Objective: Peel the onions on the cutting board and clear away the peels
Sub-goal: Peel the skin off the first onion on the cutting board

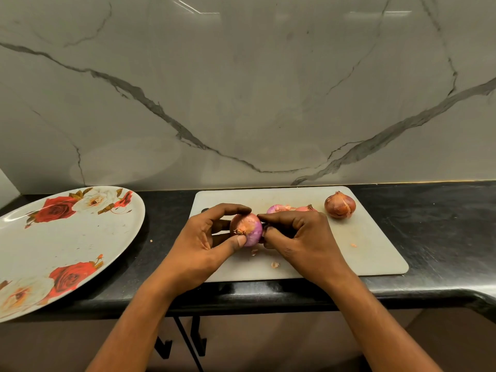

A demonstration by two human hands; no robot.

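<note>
Purple showing on one side, cradling the half-peeled onion (248, 229) between thumb and curled fingers of the left hand (204, 242), over the cutting board (375, 251) — steadying it while pinching its skin with fingertips of the right hand (303, 237). Leaving the unpeeled onion (340, 205) past the knuckles for later.

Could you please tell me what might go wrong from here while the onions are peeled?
1. The left hand grips the half-peeled onion while the right hand picks at its skin; the smooth flesh could slip free.
2. Loose peel scraps lie near the front edge of the cutting board, close to the counter lip, and could drop off.
</note>
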